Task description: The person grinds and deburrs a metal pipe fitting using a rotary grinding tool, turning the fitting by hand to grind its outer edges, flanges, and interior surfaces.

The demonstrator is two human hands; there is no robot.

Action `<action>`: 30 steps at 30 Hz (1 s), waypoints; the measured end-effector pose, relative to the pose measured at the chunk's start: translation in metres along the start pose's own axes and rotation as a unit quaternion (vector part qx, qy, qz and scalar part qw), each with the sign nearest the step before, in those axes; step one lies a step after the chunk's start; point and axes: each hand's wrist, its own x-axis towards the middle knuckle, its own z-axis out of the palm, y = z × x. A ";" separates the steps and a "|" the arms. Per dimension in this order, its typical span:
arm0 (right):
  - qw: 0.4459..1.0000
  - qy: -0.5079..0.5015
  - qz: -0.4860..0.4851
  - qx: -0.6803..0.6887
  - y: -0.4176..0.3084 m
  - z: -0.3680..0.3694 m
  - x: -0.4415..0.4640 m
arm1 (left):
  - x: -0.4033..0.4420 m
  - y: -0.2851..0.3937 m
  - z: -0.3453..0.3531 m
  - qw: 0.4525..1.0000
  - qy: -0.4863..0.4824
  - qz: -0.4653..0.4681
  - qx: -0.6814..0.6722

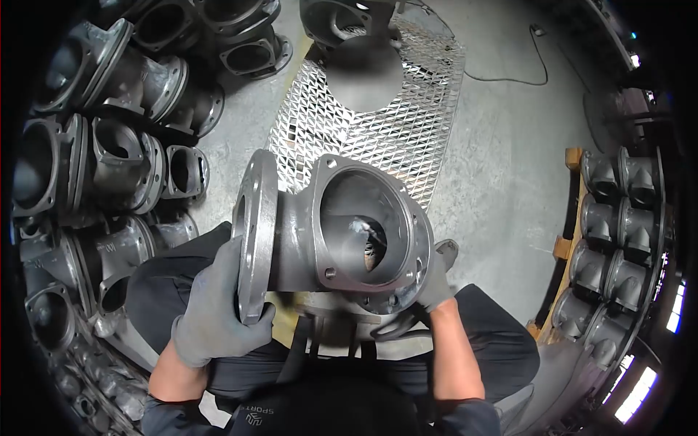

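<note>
A dark grey cast-metal flanged valve body (294,225) is held up in front of me, its wide squarish opening facing up towards the camera. My left hand (222,305), in a grey glove, grips the lower edge of the round flange on the left, with the thumb on its near side. My right hand (436,283), also gloved, is at the round flange on the right. Most of its fingers are hidden behind that flange. Through the opening, the bore shows a bright patch and a gap at the bottom.
Similar castings (120,152) are stacked along the left. More stand in rows on a wooden pallet (563,247) at the right. A metal grating (429,80) lies ahead, with another casting (320,18) and a blurred round grey object (363,73) at its far end. A cable (542,62) crosses the floor.
</note>
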 end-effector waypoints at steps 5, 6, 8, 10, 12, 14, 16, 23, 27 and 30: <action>0.999 -0.034 0.014 -0.018 -0.014 -0.001 0.000 | 0.002 0.002 -0.002 1.000 -0.014 -0.006 -0.003; 0.999 -0.036 0.020 -0.015 -0.013 0.000 -0.001 | 0.002 0.001 -0.001 1.000 -0.007 0.002 0.000; 0.999 -0.025 -0.007 -0.030 -0.010 -0.001 0.001 | 0.003 0.002 0.000 1.000 -0.003 0.014 0.001; 0.998 -0.015 -0.043 -0.048 -0.007 -0.001 0.005 | 0.002 0.003 -0.002 1.000 -0.015 -0.012 -0.014; 0.998 -0.051 -0.010 -0.044 -0.004 0.001 0.002 | 0.002 0.003 -0.001 1.000 -0.013 -0.002 -0.007; 0.998 -0.040 -0.021 -0.040 -0.012 0.000 0.002 | 0.003 0.003 -0.002 1.000 -0.007 0.008 -0.001; 0.998 -0.018 -0.044 -0.035 -0.015 0.004 0.002 | 0.003 0.004 -0.003 1.000 -0.013 0.016 0.003; 0.995 0.009 0.028 0.100 -0.014 0.010 -0.005 | 0.002 0.002 -0.001 1.000 -0.018 0.005 -0.008; 0.997 -0.043 -0.033 -0.052 0.000 0.005 -0.003 | 0.001 0.001 -0.001 1.000 -0.009 0.021 0.010; 0.999 0.019 0.011 0.031 0.002 0.008 -0.002 | 0.002 0.001 -0.001 1.000 -0.004 0.020 0.011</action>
